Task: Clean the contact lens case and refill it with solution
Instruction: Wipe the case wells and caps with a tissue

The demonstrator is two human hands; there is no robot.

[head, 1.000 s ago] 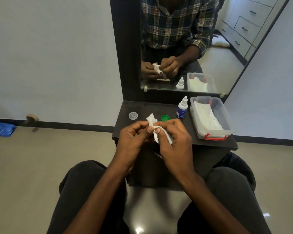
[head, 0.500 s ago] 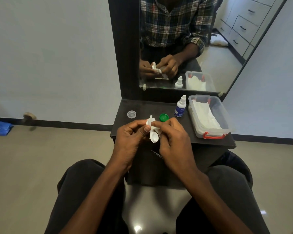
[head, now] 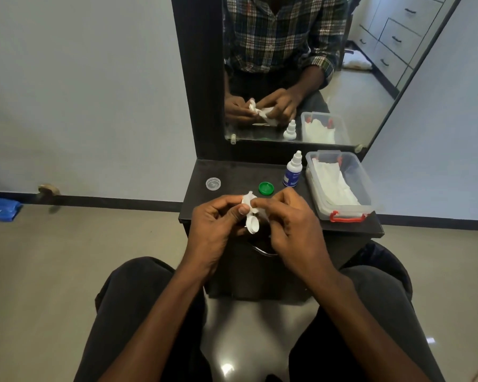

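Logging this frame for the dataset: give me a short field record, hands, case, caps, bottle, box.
left hand: grips the lens case from the left
right hand: fingers curled at the case, with a bit of white tissue
lens case: white, held above the table edge, one open well facing the camera
green cap: off, lying on the dark table
clear cap: off, on the table, left of the green cap
solution bottle: upright, capped, beside the box
plastic box: open, white tissues inside
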